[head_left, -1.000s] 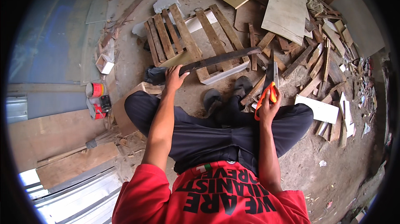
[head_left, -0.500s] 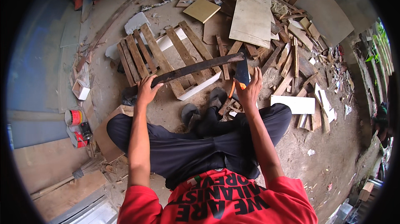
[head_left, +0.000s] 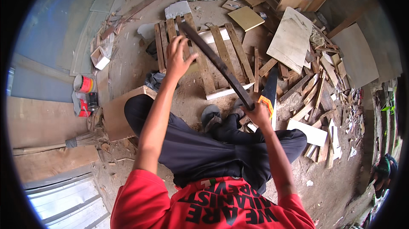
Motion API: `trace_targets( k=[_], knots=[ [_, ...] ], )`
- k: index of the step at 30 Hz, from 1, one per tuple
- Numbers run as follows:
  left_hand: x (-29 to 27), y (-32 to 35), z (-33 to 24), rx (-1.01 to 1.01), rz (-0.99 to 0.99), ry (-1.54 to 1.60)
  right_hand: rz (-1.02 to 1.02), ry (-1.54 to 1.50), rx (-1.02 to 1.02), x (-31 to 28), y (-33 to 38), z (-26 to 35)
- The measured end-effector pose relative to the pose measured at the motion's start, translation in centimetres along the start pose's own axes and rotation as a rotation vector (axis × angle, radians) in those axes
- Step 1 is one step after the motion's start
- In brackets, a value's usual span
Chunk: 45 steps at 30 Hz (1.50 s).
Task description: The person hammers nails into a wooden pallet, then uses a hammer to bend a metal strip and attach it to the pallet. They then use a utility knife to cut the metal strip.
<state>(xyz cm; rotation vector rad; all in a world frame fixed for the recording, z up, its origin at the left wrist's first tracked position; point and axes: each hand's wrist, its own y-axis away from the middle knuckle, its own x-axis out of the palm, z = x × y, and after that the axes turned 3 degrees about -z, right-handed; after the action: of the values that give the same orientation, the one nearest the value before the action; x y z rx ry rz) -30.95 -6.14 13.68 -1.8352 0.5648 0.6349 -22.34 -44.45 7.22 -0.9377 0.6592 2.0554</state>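
Note:
A long dark wooden strip [head_left: 217,61] slants across the space before me, its far end over the slatted wooden frame [head_left: 201,69]. My right hand [head_left: 259,115] is closed around the strip's near end. Right beside that hand is a hand saw with an orange handle [head_left: 267,104], its dark blade [head_left: 270,85] pointing away from me. Whether my right fingers also hold the saw handle is not clear. My left hand [head_left: 177,58] is raised over the frame's left slats, fingers apart, holding nothing, near the strip's far part.
Scrap wood [head_left: 313,86] is heaped at the right, below a large pale board [head_left: 292,39]. A white board [head_left: 307,132] lies by my right knee. At the left are a wooden box [head_left: 123,112], paint cans [head_left: 84,84] and a broom [head_left: 83,139].
My left hand has let go of the strip and opened. The strip has swung to a steeper slant, its near end now in my right hand. The view has shifted.

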Motion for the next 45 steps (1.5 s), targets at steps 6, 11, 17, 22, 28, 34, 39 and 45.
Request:
trace_targets(
  k=[6,11,17,22,28,34,39,45],
  knots=[
    [6.8,12.8,1.1,-0.874,0.085,0.321,-0.091,-0.214,0.198,7.2,-3.6,6.6],
    [7.9,12.1,-3.0,-0.545,0.165,0.271,-0.178,-0.149,0.209,10.3,-5.7,7.0],
    [9.1,13.9,-2.8,-0.436,0.297,0.178,-0.216,-0.236,0.029,11.8,-7.2,8.0],
    [9.7,14.5,-2.9,-0.435,0.398,0.166,-0.239,-0.222,-0.099,13.6,-2.6,3.2],
    [9.8,15.0,-4.0,-0.437,0.458,0.079,0.014,-0.712,0.205,10.9,1.3,3.1],
    [9.6,14.9,-4.3,-0.449,0.534,0.157,0.008,-1.058,0.310,11.1,-1.6,4.7],
    [8.9,14.9,-3.3,-0.430,0.648,0.178,-0.013,-1.283,0.483,11.1,-4.4,6.6],
    [8.2,13.8,-4.0,-0.450,0.744,0.101,-0.127,-1.094,0.452,13.0,-6.8,6.5]
  ],
)
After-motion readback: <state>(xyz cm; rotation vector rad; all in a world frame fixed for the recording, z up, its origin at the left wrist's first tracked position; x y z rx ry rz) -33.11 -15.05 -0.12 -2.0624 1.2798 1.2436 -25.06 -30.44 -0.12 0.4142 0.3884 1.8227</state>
